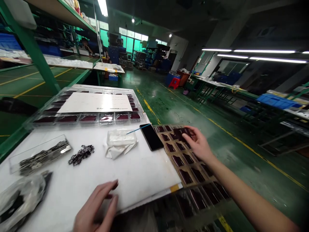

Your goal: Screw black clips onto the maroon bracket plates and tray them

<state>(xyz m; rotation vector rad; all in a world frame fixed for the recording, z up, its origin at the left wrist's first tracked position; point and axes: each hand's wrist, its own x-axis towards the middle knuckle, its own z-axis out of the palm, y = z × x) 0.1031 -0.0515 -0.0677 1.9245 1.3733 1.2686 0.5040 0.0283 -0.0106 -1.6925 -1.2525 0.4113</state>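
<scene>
My right hand [199, 143] is above a brown compartment tray [172, 153] at the table's right edge. Between its thumb and fingers is a dark maroon flat piece [180, 132]. Similar maroon pieces lie in the tray's compartments, and my hand hides some of them. My left hand [98, 206] rests near the front edge of the white work surface [140, 174], with thumb and fingers apart and nothing between them. A black phone [152, 137] lies just left of the tray. Beside it, a thin blue stick [138, 129] reaches across to a white cloth-covered block [121, 140].
Clear plastic trays of maroon pieces with a white sheet [95, 102] on top stand at the back. At left are small black parts [81, 154], a clear box of parts [44, 156] and a plastic bag [21, 196]. A green post [40, 45] rises behind them.
</scene>
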